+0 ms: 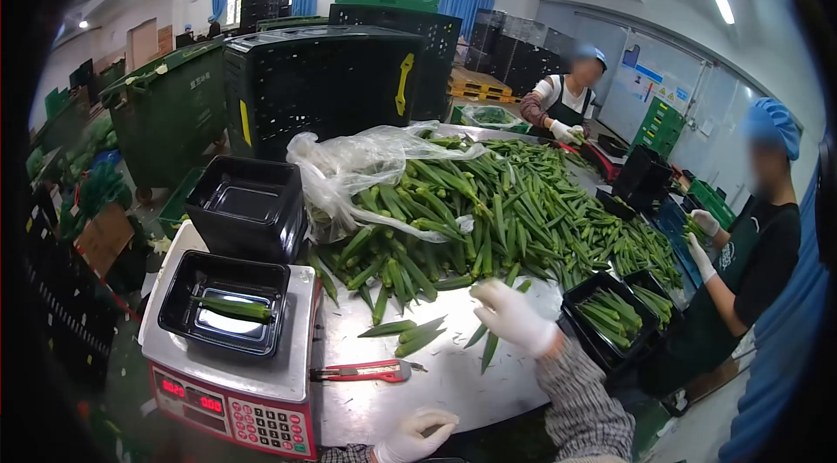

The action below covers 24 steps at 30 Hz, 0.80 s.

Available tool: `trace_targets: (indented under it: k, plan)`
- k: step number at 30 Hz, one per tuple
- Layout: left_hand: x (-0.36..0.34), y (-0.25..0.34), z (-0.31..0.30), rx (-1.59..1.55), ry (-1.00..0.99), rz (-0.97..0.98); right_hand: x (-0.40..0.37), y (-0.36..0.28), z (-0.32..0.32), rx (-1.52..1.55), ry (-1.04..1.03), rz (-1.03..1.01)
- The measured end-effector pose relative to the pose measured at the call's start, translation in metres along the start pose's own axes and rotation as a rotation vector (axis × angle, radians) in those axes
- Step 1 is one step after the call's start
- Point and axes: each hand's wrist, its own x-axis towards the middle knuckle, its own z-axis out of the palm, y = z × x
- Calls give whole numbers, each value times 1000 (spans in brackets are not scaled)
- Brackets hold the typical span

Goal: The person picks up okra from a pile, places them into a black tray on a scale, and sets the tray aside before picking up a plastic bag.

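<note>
My right hand [514, 316], in a white glove, is at the near edge of a large okra pile [488, 201]. Its fingers are bent together, and what they hold, if anything, is hidden. Loose okra pods [490, 351] show just below it. Down at the front edge of the metal table, my gloved left hand [417, 437] is loosely curved, thumb apart from the fingers and nothing visible between them. A red utility knife [364, 371] lies between that hand and several okra pods [420, 337]. On the scale [301, 323] stands a black tray [179, 310] with one okra pod [234, 309] in it.
Stacked black trays [292, 223] stand behind the scale. A clear plastic bag [340, 166] partly covers the pile. Okra-filled trays [571, 297] stand to my right. Two gloved co-workers [741, 254], [571, 105] work along the table's right side and far end.
</note>
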Motion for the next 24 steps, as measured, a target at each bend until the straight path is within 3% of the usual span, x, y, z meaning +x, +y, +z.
trace_targets:
  k: [4,7,11,17,20,21,24]
  plan:
    - [1,-5,-2,-57,-13,-5,107,4,52,-186,87,-9]
    - [-2,-9,-1,-118,21,-69,148,9,66,-365,3,233]
    - [-4,-12,-1,-123,-6,-87,126,23,70,-160,19,118]
    - [-1,-7,-2,-66,-39,-51,46,31,2,108,41,14]
    - [-2,-31,-2,-31,-94,33,24,20,-35,331,100,88]
    - [-2,-28,-2,-30,-92,18,19,13,-46,528,91,200]
    - [-2,-21,-4,-30,-82,-31,4,-8,-65,751,192,196]
